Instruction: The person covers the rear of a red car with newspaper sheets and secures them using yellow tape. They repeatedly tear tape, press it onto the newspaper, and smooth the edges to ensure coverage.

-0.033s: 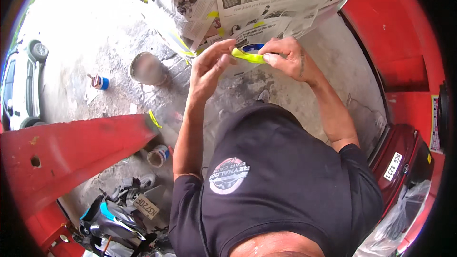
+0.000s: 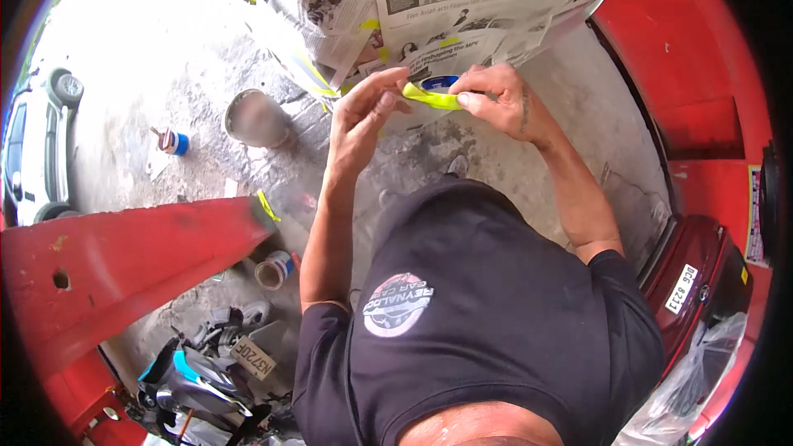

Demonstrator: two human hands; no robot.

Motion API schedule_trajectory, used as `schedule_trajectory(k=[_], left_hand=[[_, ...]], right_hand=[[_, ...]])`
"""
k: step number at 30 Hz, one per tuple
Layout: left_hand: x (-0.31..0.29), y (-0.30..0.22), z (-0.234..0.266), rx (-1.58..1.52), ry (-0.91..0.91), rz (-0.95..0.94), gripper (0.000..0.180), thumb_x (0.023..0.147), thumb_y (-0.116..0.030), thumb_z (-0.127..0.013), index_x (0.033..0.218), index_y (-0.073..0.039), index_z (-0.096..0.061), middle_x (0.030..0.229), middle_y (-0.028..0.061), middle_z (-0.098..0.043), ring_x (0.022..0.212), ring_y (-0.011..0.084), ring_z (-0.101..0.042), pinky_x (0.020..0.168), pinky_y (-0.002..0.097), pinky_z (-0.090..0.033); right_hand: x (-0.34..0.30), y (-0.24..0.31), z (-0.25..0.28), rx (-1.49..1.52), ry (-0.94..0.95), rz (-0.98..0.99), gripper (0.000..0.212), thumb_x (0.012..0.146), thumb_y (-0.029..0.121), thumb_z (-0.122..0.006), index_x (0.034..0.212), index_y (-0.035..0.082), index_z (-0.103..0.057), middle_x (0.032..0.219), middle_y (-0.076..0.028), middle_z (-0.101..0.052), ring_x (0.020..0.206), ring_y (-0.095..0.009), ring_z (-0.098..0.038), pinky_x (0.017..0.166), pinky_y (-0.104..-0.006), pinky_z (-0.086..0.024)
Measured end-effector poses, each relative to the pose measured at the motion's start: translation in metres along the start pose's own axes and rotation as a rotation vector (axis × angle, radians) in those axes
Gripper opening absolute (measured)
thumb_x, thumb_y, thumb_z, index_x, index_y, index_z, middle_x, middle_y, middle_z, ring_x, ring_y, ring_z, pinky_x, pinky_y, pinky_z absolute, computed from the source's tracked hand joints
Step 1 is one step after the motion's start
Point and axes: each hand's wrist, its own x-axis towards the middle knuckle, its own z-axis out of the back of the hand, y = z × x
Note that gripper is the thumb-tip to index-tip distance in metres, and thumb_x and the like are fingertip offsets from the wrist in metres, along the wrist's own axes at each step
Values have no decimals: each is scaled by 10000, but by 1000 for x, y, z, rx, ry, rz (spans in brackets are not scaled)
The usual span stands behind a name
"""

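A bright yellow-green strip of masking tape (image 2: 434, 99) stretches between my two hands, in front of the newspaper-covered surface (image 2: 462, 21). My right hand (image 2: 502, 103) pinches its right end between thumb and fingers. At the other end, my left hand (image 2: 363, 111) has its bent fingers against the tape, the thumb lower and a little apart. The strip looks twisted or folded along its length. Just behind it shows a blue-rimmed round object (image 2: 439, 82), partly hidden by tape and hands. Small pieces of similar tape hold the newspaper sheets.
A round, dusty bucket (image 2: 258, 119) and a blue can (image 2: 174, 143) stand on the floor to the left. Nearer are a red beam (image 2: 140, 260) with tape hanging at its end, a tipped can (image 2: 273, 271) and motorcycle parts (image 2: 198, 380). A dark red car (image 2: 690, 281) is at right.
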Motion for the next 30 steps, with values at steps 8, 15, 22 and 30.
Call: schedule_trajectory(k=[8,15,22,30], left_hand=[[5,-8,-8,438,-24,-334,317,865,73,-704,1162,-30,-743,1143,96,-655,1042,185,-646,891,294,-521],[8,-6,-6,496,5,-381,220,829,40,-757,1039,-26,-762,996,77,-691,925,204,-673,799,309,-535],[3,-13,-17,701,-119,-284,112,835,11,-767,937,10,-723,899,89,-701,797,197,-671,709,311,-526],[-8,-19,-49,881,-168,-219,95,838,-3,-732,813,-6,-640,739,122,-589,679,292,-615,617,379,-492]], right_hand=[[-2,-11,1,205,52,-125,213,918,155,-581,926,-26,-693,706,14,-539,634,-62,-454,568,-264,-352],[-1,-5,-2,261,61,-199,194,905,149,-584,883,-15,-685,672,34,-513,614,-50,-432,553,-257,-334],[0,-4,-5,181,-104,-175,146,889,120,-619,875,-7,-689,669,40,-518,655,-58,-455,591,-277,-367],[8,-38,-27,-367,-370,146,155,862,110,-656,894,-39,-689,690,-83,-580,691,-123,-528,666,-321,-460]])
